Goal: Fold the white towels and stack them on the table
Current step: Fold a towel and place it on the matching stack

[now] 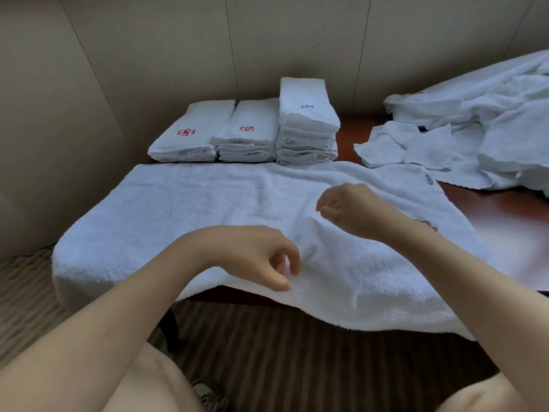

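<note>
So from the head cam: a big white terry towel [208,209] is spread flat across the dark reddish-brown wooden table [505,209], filling the middle of the frame, with its near edge drooping over the table's front edge and a few soft wrinkles near the centre. There's a small red embroidered logo partly peeking out by the right forearm. The left hand [261,254] sits at lower centre, fingers curled down with the tips touching the towel right by its near edge; looks like a light pinch on the fabric, though I can't tell how much cloth is really caught. The right hand [344,206] hovers just above the towel's middle, fingers loosely curled, holding nothing. Behind the towel, upper centre, are three stacks of folded white towels [246,135] in a row against the beige panelled wall [118,69], the rightmost the tallest, the two left ones showing red logos on top. At upper right is a rumpled heap of unfolded white towels [475,129]. Striped brown carpet [297,352] below.
</note>
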`<action>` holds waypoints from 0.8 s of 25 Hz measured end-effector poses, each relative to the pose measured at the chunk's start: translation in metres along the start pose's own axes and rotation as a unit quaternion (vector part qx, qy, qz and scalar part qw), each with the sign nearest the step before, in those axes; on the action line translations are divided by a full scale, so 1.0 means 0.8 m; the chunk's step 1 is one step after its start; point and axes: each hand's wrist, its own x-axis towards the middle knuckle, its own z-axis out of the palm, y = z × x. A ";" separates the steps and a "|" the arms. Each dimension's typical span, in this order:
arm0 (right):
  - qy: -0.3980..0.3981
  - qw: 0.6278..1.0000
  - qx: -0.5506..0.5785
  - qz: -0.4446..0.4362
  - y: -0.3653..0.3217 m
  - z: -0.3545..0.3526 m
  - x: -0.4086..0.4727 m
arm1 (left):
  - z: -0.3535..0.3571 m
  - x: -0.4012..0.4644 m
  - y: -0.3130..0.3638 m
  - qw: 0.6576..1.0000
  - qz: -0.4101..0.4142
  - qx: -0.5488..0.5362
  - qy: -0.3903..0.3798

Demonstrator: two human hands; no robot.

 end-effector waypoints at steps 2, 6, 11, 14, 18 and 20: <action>-0.037 0.998 -0.048 -0.001 0.012 0.016 0.005 | 0.011 0.000 -0.001 0.998 0.008 0.062 0.020; -0.095 0.988 -0.115 0.022 0.039 0.043 0.010 | 0.041 0.013 0.003 0.949 0.044 0.283 0.131; -0.076 0.991 -0.110 0.017 0.049 0.049 0.015 | 0.054 0.014 -0.001 0.914 0.171 0.274 0.246; -0.072 0.992 -0.100 0.019 0.051 0.046 0.017 | 0.048 0.002 0.013 0.983 0.132 0.099 0.085; 0.076 0.993 -0.086 0.028 0.050 0.039 0.024 | 0.000 0.003 -0.007 0.958 0.107 -0.237 0.124; 0.136 0.985 -0.099 0.048 0.057 0.032 0.030 | -0.022 0.022 -0.047 0.916 0.021 -0.233 0.326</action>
